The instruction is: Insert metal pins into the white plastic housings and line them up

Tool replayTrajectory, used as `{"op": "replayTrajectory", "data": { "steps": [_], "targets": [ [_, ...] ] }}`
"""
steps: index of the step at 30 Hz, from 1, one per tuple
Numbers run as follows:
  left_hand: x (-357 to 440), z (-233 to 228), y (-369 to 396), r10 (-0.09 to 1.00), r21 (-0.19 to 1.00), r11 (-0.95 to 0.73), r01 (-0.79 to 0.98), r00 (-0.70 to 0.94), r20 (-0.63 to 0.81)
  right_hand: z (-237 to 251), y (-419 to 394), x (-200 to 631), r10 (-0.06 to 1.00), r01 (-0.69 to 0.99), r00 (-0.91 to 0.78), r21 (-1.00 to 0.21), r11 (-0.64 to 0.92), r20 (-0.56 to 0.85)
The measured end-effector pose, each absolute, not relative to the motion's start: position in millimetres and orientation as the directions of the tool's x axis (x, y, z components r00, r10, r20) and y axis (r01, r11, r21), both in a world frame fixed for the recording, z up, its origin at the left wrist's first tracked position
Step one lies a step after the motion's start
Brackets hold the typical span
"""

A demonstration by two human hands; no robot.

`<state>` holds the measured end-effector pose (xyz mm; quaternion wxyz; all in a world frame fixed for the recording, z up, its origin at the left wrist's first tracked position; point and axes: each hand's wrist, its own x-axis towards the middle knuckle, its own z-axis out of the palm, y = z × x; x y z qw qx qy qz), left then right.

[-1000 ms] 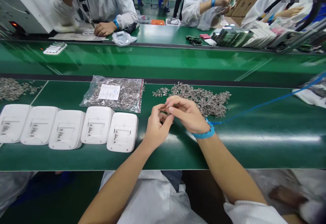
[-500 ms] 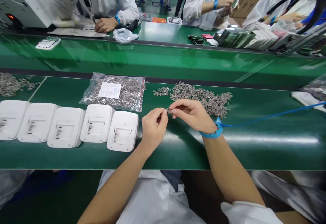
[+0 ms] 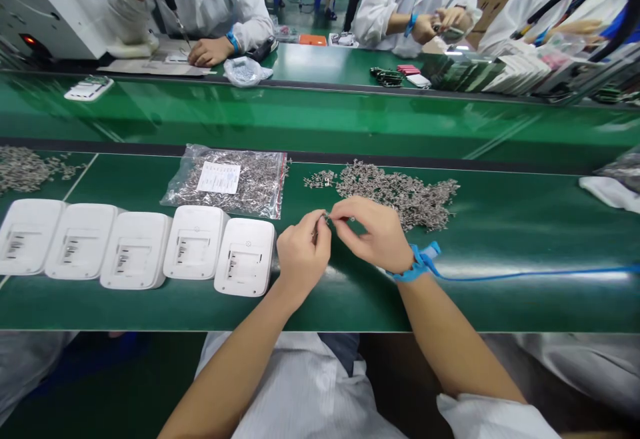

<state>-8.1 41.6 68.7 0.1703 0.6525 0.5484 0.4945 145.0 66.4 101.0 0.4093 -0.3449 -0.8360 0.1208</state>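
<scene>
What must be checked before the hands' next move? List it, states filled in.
1. Left hand pinching a small metal part: ok.
2. Right hand gripping that part: cannot tell; detail too small.
3. Heap of loose metal pieces nearby: ok, just beyond the right hand.
4. Blue strap worn on the right arm: ok.
5. Far end of the cord attached: cannot tell; out of view.
6. Plastic bag apart from both hands: ok.

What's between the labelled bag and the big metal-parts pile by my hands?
A small cluster of metal parts, seen in the head view.
</scene>
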Motion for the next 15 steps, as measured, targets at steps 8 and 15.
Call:
{"op": "replayTrajectory", "data": {
  "steps": [8, 15],
  "targets": [
    [-12, 77, 43, 0.943, 0.908, -0.302, 0.291, -0.053, 0.330, 104, 71, 149, 0.816, 0.398, -0.306, -0.713, 0.578, 0.491],
    [-12, 79, 44, 0.953, 0.925, -0.272, 0.266, -0.060, 0.297, 93, 74, 153, 0.559, 0.519, -0.441, -0.310, 0.797, 0.702]
  ]
}}
